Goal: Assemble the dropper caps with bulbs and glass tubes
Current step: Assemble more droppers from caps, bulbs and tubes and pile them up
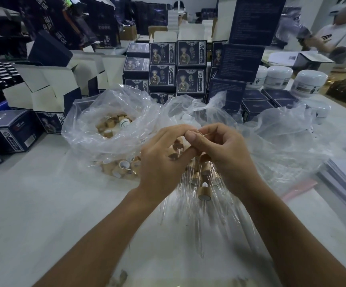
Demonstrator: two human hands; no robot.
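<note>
Mid-frame: L hand [163,162] & R hand [221,150] fingertips pinching thin tube [204,135]; keep straight, push gently, no bending.

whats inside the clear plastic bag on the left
The clear plastic bag holds loose bamboo-coloured dropper caps, seen through its open mouth and along its lower edge, plus one small white-topped piece. Wrinkled film and the left hand cover the rest, so no count.

Both forearms were bare to the frame's lower edge; no sleeves showed. Left hand [163,160] and right hand [219,150] wore no gloves, rings or watch. Thumbnail on the right was short, unpainted.
</note>
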